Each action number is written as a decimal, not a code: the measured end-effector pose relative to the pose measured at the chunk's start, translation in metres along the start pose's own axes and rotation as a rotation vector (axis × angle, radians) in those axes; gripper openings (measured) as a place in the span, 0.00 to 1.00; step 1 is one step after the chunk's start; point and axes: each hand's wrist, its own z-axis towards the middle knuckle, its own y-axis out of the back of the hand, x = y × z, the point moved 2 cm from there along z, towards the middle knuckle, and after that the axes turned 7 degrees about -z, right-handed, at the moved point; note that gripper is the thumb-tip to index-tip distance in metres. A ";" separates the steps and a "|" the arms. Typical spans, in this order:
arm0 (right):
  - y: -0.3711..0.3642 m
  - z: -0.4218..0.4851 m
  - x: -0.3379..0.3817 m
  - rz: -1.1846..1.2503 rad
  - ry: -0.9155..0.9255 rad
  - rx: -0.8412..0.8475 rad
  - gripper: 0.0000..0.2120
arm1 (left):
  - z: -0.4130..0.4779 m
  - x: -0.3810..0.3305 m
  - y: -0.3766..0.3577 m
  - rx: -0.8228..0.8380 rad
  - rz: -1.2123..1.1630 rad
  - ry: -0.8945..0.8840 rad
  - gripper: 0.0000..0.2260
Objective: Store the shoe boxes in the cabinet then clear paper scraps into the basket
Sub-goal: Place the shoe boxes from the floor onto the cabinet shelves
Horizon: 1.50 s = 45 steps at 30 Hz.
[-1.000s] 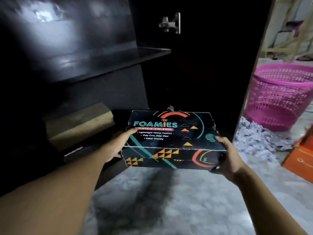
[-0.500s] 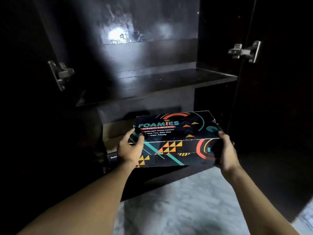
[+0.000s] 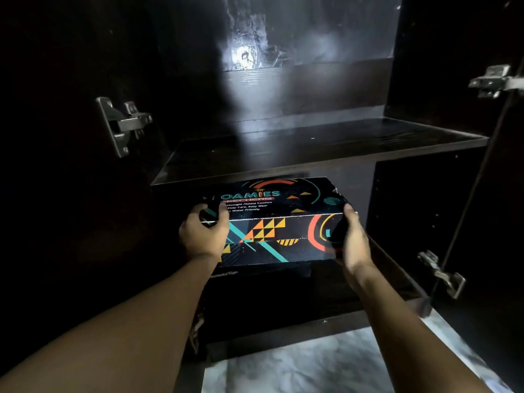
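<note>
Under the middle shelf [image 3: 312, 143] of a dark wooden cabinet [image 3: 411, 211], doors open both sides. Low light; one bright glare patch on the glossy back panel [image 3: 243, 56] above the shelf.

Shoe box [image 3: 283, 222]: black, with teal, orange and red geometric print and "Foamies / Skechers" lettering on the lid. It sits level in the mouth of the lower compartment. Its far edge is tucked below the shelf front and its near face points outward. It is closer to the compartment's left side, with a dark gap to its right.

Left hand [image 3: 202, 235]: clasps the box's left end, thumb hooked over the lid's near-left corner, fingers curled round the end.

Right hand [image 3: 353, 242]: palm laid against the right end, thumb up at the lid edge. Remaining fingers hidden behind the box, so how far they wrap cannot be told.

A darker box [image 3: 255, 275] with small pale lettering on its near face lies directly beneath. Whether the two touch cannot be told.

Metal hinges: one on the left wall [image 3: 122, 126], an upper one on the right [image 3: 494, 80], a lower one on the right [image 3: 441, 275].

Grey mottled floor [image 3: 297, 367] shows nearest, between the forearms.
</note>
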 end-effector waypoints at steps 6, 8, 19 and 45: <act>-0.036 0.021 -0.012 -0.087 0.012 -0.009 0.33 | 0.023 0.026 -0.003 0.307 0.268 0.007 0.38; -0.046 0.025 -0.014 -0.142 0.039 -0.006 0.29 | 0.029 0.034 -0.007 0.366 0.330 0.004 0.38; -0.077 0.042 -0.019 -0.818 0.336 -0.022 0.39 | 0.055 0.031 -0.028 0.349 0.408 -0.136 0.18; 0.109 -0.113 0.054 -1.155 0.254 -0.196 0.24 | -0.135 -0.055 -0.102 1.078 0.073 -0.367 0.04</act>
